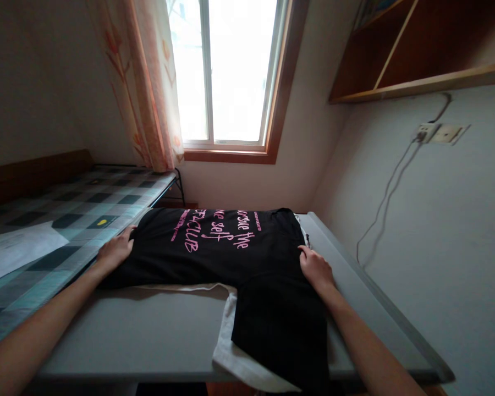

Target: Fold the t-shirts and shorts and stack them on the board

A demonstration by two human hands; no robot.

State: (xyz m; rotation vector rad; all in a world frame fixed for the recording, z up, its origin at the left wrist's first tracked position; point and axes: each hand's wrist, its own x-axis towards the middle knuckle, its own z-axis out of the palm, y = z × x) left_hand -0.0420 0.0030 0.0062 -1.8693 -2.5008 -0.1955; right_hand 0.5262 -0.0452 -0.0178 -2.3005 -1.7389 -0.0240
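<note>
The black shirt, lying over a white cloth on the worktop, looks light, soft and limp, so it seems best held by opposite edges, where the left hand pinches the hem and the right hand the shoulder end.

Pink-lettered black T-shirt, spread flat, sideways, over white cloth, on grey table

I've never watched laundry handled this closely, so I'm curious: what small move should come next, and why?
Perhaps the right hand should straighten the near sleeve of the black shirt: white cloth sticks out beneath that sleeve's edge, while the left hand is at the shirt's other end.
</note>
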